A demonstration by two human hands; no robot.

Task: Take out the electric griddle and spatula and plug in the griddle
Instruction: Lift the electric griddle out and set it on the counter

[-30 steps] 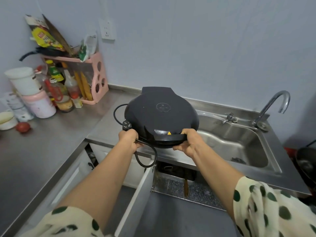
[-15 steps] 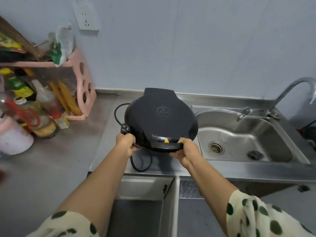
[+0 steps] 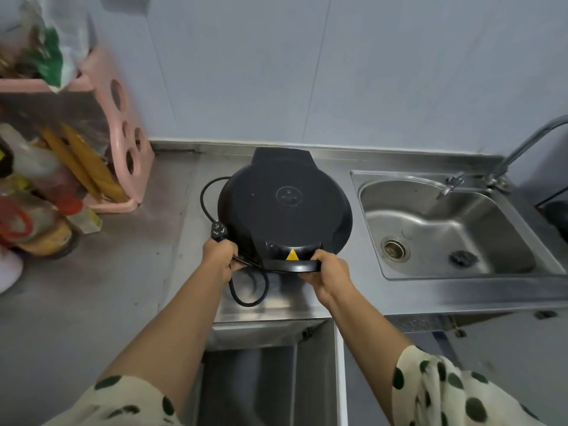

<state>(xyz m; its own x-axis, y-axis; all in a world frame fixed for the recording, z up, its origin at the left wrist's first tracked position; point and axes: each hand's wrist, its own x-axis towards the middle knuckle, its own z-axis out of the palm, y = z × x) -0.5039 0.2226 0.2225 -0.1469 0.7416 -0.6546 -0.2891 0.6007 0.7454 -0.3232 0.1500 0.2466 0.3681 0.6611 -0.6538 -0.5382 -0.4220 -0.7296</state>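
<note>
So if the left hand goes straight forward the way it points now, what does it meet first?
The left hand would probably first meet the black plug just ahead of its knuckles, then the cord loop beside the griddle. Depth is hard to judge.

My left hand [image 3: 219,255] and right hand [image 3: 330,270] grip the near handle of the black griddle [image 3: 284,207] on the steel counter [image 3: 123,272], its cord [image 3: 246,290] looped under my left fingers.

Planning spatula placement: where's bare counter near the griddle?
Bare steel between the pink rack and griddle, and on the near-left counter. Crowded: bottles far left; cord loops ahead of the griddle; sink takes the right.
</note>
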